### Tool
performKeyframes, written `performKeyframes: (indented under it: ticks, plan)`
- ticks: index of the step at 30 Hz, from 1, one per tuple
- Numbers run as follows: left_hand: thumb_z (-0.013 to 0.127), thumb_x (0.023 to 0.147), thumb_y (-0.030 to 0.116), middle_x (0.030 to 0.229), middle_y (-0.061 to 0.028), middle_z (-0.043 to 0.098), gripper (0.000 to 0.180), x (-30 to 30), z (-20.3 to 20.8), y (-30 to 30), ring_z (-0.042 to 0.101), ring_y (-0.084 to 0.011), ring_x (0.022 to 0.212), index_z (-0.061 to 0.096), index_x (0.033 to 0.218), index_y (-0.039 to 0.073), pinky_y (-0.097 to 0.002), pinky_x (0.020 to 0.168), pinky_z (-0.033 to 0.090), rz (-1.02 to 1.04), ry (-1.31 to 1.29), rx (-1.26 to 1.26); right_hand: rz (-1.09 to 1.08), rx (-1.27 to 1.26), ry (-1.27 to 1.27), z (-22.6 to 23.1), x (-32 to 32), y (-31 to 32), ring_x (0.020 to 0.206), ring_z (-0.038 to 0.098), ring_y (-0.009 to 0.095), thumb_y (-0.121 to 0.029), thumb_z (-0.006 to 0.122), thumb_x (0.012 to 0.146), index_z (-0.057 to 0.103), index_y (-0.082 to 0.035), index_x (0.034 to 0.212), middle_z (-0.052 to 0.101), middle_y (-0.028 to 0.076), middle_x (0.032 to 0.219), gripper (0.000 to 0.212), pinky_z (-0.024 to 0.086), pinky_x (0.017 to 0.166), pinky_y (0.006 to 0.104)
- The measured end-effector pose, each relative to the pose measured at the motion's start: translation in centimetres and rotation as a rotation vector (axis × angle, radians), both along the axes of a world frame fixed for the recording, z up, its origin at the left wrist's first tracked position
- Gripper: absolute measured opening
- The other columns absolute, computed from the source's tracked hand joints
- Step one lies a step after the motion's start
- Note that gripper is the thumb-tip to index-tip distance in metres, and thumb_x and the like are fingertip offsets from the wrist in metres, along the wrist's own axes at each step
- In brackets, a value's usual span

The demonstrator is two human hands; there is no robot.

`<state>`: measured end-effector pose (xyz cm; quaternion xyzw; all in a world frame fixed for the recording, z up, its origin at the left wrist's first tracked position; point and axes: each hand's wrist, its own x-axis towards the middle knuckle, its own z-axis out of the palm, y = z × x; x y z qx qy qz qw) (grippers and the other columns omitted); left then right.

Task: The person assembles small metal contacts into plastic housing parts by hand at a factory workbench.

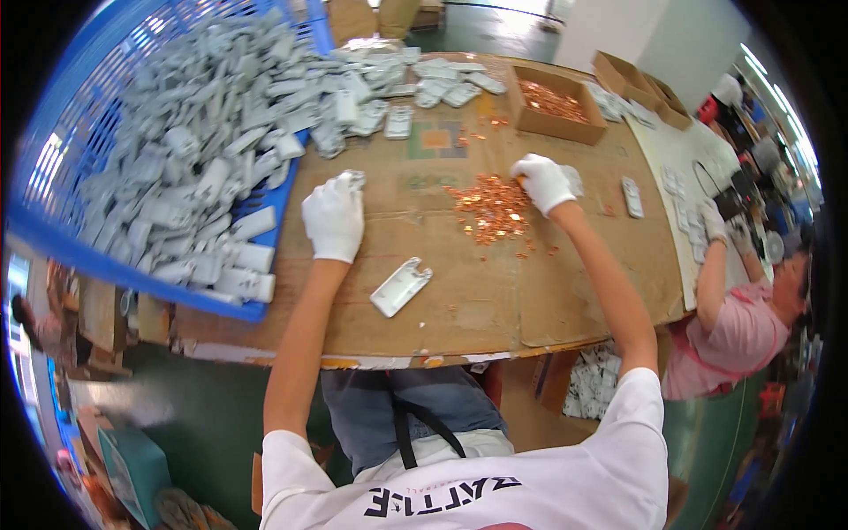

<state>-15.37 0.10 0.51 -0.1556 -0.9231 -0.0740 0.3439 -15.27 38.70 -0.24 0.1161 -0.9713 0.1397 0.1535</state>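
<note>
My left hand, in a white glove, is closed at the left of the cardboard-covered table. A pale grey plastic part sticks out past its fingertips; the glove hides the remainder. My right hand, gloved too, is curled at the right edge of a loose pile of small copper-coloured metal pieces. Something small and orange shows at its fingertips, too small to name. Nearer to me, between the arms, lies a white plastic housing, tilted on the cardboard.
A blue plastic crate heaped with pale housings stands at left, and more housings spill along the far edge. Beyond the pile is a cardboard box of copper pieces. One housing lies at right, where a co-worker works alongside.
</note>
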Motion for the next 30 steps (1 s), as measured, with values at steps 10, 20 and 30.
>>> performKeyframes:
  ticks: [10, 20, 30]
  plan:
    - [0.055, 0.092, 0.019, 0.103, -0.0168, 0.066, 0.020, -3.0, 0.5, -4.1, 0.067, -0.0320, 0.098, 0.067, 0.105, 0.012, -0.0445, 0.081, 0.055, 0.136, -0.476, 0.034, -0.148, 0.049, -0.090, 3.6, 0.7, -3.3, 0.092, 0.065, 0.037, -0.003, 0.062, 0.077, 0.069, -0.010, 0.096, 0.068, 0.017, 0.096, 0.021, 0.053, 0.080, 0.0430]
    - [0.057, 0.087, 0.009, 0.103, -0.0228, 0.068, 0.033, 9.1, 4.4, 3.4, 0.068, -0.0338, 0.094, 0.059, 0.119, -0.001, -0.0400, 0.082, 0.053, -0.295, -0.487, 0.940, 0.146, -0.815, 0.232, 7.0, 9.7, -21.9, 0.078, 0.062, 0.024, 0.004, 0.065, 0.077, 0.062, -0.006, 0.091, 0.058, 0.009, 0.089, 0.018, 0.050, 0.067, 0.0341]
    - [0.062, 0.078, 0.000, 0.109, -0.0138, 0.068, 0.054, 15.1, 7.3, 3.6, 0.070, -0.0267, 0.084, 0.056, 0.131, 0.010, -0.0373, 0.074, 0.055, -0.209, -0.429, 0.869, -0.036, -0.757, 0.180, 8.6, 12.7, -23.3, 0.076, 0.060, 0.020, 0.000, 0.071, 0.075, 0.064, -0.006, 0.085, 0.058, 0.007, 0.090, 0.014, 0.050, 0.064, 0.0334]
